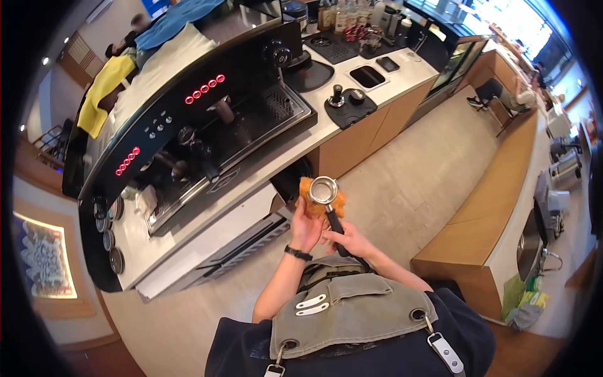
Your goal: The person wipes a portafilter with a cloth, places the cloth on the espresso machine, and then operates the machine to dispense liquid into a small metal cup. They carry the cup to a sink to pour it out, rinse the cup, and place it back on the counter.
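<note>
A portafilter with a round metal basket (323, 189) and a black handle is held in front of the apron, basket end away from the body. My right hand (351, 239) is wrapped round its handle. Beneath and around the basket lies an orange cloth (340, 204), which my left hand (306, 227) holds from the left side. The fingers of my left hand are partly hidden by the cloth. A large black espresso machine (245, 135) with red-lit buttons stands ahead to the left, with another portafilter (204, 160) fitted in it.
On the counter (326, 131) ahead, a tamper (337, 96) stands on a black mat (352, 114). Bottles (342, 20) stand farther back. A long wooden counter (483, 226) with a sink (531, 245) runs along the right. People sit in the far background.
</note>
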Available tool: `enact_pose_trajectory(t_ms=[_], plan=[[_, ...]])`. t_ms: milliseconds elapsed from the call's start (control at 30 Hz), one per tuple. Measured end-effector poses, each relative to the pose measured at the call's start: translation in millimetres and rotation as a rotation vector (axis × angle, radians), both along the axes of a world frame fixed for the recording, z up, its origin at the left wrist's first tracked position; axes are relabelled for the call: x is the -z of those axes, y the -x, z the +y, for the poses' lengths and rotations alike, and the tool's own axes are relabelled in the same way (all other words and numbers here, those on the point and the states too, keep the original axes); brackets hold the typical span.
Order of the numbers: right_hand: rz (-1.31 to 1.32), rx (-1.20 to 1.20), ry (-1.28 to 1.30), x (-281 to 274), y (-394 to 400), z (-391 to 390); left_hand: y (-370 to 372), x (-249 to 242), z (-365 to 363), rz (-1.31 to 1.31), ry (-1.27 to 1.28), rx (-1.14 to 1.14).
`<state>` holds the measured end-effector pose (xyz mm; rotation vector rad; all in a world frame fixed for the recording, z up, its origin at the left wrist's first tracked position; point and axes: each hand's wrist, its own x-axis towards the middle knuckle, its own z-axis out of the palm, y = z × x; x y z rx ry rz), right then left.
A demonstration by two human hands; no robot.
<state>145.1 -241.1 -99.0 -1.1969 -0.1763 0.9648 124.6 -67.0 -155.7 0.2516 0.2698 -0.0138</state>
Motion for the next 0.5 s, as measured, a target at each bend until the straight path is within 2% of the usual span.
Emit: enact_pose_trajectory(t_ms=[67, 100, 167, 200, 233, 333, 400, 433, 500], plan=[[-0.118, -0.057, 0.099, -5, -15, -18, -14, 26, -10, 0.184, -0.098, -0.255], [-0.286, -0.033, 0.255, -5, -22, -23, -12, 30, -13, 0.230, -0.134, -0.335], [-0.465, -0.007, 0.427, 3, -45, -34, -8, -16, -25, 0.313, -0.207, -0.482], [-0.552, 0.011, 0.515, 6, -55, -38, -10, -30, -32, 0.278, -0.296, -0.524], [-0.897, 0.068, 0.554, -15, -61, -38, -13, -41, -40, 0.242, -0.387, -0.562], [-1.229, 0.112, 0.432, -14, -81, -36, -36, -65, -58, 0.053, -0.566, -0.606], [-1.167, -0.083, 0.610, -26, -91, -36, -55, -57, -58, -0.051, -0.640, -0.614], [-1.135, -0.184, 0.696, -31, -96, -36, -62, -58, -56, 0.067, -0.727, -0.617], [-1.077, -0.231, 0.690, -18, -113, -53, -67, -62, -43, 0.070, -0.634, -0.487]])
